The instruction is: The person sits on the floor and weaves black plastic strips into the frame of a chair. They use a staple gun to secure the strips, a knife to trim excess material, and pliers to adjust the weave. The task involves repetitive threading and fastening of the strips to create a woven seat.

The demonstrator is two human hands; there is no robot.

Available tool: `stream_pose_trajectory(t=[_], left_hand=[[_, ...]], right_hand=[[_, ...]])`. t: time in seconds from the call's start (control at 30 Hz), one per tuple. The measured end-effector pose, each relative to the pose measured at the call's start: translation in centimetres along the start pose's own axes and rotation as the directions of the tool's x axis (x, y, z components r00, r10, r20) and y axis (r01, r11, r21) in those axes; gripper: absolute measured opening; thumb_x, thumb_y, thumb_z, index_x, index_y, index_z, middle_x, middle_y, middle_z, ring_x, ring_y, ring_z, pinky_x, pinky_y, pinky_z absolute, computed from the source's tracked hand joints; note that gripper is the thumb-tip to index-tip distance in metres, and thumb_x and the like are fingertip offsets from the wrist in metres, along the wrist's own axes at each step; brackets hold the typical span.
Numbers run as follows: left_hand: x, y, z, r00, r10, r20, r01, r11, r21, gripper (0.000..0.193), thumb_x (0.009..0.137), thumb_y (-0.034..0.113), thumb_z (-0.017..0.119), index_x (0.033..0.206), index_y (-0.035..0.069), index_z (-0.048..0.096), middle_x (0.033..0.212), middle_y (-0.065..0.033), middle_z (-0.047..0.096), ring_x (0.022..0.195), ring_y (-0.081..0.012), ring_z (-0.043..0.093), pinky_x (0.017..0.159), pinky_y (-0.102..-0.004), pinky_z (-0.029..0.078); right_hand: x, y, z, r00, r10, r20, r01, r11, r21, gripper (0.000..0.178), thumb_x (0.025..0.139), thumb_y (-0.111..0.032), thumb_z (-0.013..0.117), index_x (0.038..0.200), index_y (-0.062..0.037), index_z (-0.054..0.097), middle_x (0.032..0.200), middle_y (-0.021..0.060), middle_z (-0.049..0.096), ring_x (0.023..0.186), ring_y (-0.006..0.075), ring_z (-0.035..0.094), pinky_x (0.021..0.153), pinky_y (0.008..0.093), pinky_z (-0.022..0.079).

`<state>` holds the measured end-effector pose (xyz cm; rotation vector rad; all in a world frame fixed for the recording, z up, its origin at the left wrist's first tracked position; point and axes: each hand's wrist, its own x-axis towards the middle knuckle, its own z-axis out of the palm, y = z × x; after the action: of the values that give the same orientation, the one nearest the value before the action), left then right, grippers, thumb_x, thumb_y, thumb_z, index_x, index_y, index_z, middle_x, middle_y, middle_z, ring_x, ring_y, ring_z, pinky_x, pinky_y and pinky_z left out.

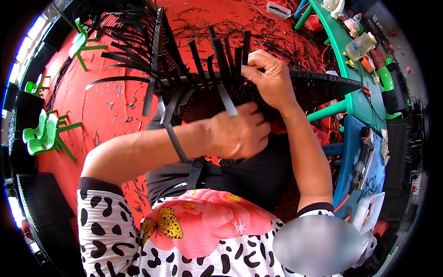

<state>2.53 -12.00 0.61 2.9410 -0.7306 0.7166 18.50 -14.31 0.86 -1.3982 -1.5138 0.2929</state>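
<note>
A black woven piece [318, 86] with a lattice surface stands in front of me, its edges bristling with loose flat black strips [197, 60]. My right hand [272, 78] is at its upper edge, thumb and forefinger pinched on an upright black strip [246, 48]. Lower down and closer to my body, my left hand [239, 133] is against the weave with its fingers curled in. Whatever those fingers grip is hidden. A loose strip [173, 138] hangs across my left forearm, and another [227, 100] ends just above the left hand.
Strip scraps litter the red floor [60, 104]. Small green chairs [44, 134] stand at the left. To the right are a green bench [339, 37] bearing a clear jar [361, 46], and a blue stool [344, 152] with a black-and-silver hand tool [360, 166] on it.
</note>
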Motion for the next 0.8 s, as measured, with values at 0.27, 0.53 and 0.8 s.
stream_pose_trajectory(t=[0.27, 0.53, 0.8], left_hand=[[-1.8, -4.1, -1.1, 0.994, -0.035, -0.101, 0.062, 0.957, 0.282, 0.017, 0.063, 0.015, 0.056, 0.075, 0.003, 0.06, 0.072, -0.0061, 0.049, 0.071, -0.0227, 0.054, 0.082, -0.041, 0.045], [-2.3, -5.0, -1.4, 0.886, -0.351, -0.301, 0.408, 0.9, 0.152, 0.012, 0.07, 0.012, 0.059, 0.074, 0.001, 0.056, 0.084, -0.011, 0.053, 0.08, -0.0288, 0.055, 0.076, -0.0398, 0.046], [-1.7, -6.8, -1.8, 0.672, -0.74, 0.008, 0.733, 0.664, -0.144, 0.017, 0.081, 0.016, 0.057, 0.082, -0.001, 0.059, 0.073, -0.0208, 0.061, 0.074, -0.0392, 0.061, 0.064, -0.0472, 0.048]], right_hand=[[0.7, -0.5, -0.3, 0.987, 0.156, -0.029, -0.154, 0.986, 0.057, 0.014, 0.078, -0.013, 0.066, 0.082, -0.0005, 0.065, 0.068, 0.0051, 0.063, 0.062, 0.01, 0.056, 0.06, 0.0264, 0.046], [0.4, -0.4, -0.6, 0.996, 0.08, 0.025, -0.082, 0.992, 0.095, 0.013, 0.079, -0.013, 0.067, 0.084, -0.0011, 0.065, 0.072, 0.003, 0.065, 0.066, 0.009, 0.056, 0.062, 0.0262, 0.046], [0.0, -1.8, -1.0, 0.992, 0.078, 0.102, -0.089, 0.991, 0.102, 0.019, 0.082, -0.019, 0.066, 0.09, -0.0017, 0.063, 0.072, 0.0045, 0.063, 0.066, 0.0099, 0.056, 0.061, 0.0284, 0.045]])
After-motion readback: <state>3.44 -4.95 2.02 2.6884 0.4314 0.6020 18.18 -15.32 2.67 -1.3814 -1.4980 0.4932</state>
